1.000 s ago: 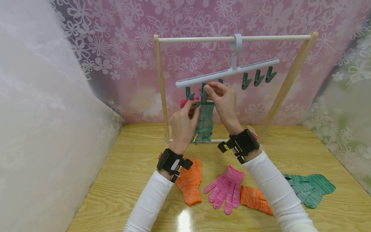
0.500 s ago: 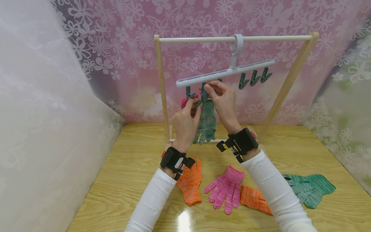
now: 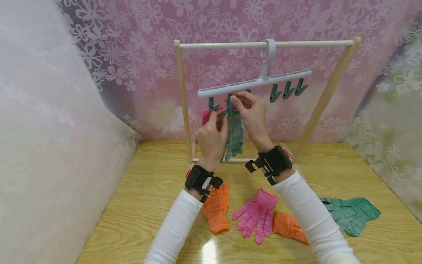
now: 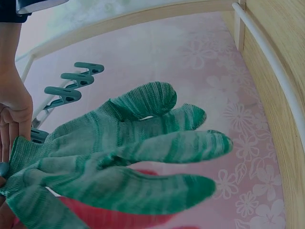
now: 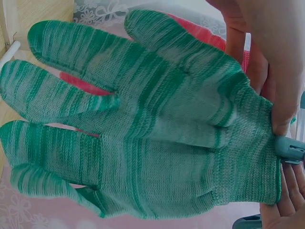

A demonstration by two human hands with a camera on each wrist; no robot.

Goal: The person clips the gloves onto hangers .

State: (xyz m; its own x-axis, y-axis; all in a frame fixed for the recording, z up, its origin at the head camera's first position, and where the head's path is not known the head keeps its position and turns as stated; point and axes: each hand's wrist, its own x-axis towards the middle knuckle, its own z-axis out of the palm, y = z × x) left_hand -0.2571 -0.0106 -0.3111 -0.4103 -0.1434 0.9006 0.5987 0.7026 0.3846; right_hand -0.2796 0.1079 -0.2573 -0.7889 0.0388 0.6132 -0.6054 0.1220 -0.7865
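Note:
A knit green glove [image 3: 234, 134] hangs fingers down below the white hanger [image 3: 254, 83], toward its left end. My left hand [image 3: 211, 141] pinches the cuff's left side between thumb and fingers. With thumb and fingers my right hand [image 3: 253, 113] grips a dark green clip [image 3: 230, 104] above that cuff. The clip's tip [image 5: 289, 149] sits at the cuff edge in the right wrist view. A pink glove [image 3: 206, 116] hangs under the leftmost clip [image 3: 212, 104], partly hidden by my left hand; its red-pink fabric [image 4: 114, 217] shows behind the green glove in the left wrist view.
A wooden rack [image 3: 182, 91] with a white top bar [image 3: 224, 46] carries the hanger. Several other clips [image 3: 287, 90] hang at its right. On the table [image 3: 158, 205] lie an orange glove [image 3: 217, 212], a pink one [image 3: 256, 214], another orange one [image 3: 290, 227] and a green one [image 3: 357, 214].
The hanger's right end has swung slightly left and down. The green glove and my left hand have shifted up a little. Both hands keep their grip.

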